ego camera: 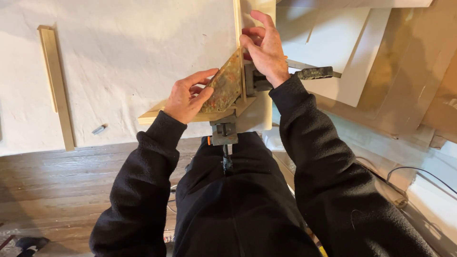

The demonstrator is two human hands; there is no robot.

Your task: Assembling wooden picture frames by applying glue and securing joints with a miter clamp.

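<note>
Pressing a mottled triangular corner block [223, 85] at 12 o'clock, the left hand [186, 97] grips its lower edge. The right hand [264, 47] curls closed around the upright wooden strip [237, 28]. Uneven pressure could probably shift the strip before the corner clamp [226, 131] holds.

My left hand [186, 97] presses a paint-stained triangular block [224, 85] into the corner where two pale wood strips [238, 33] meet at right angles, clamps [223, 131] gripping both; my right hand [264, 47] steadies the upright strip.
</note>
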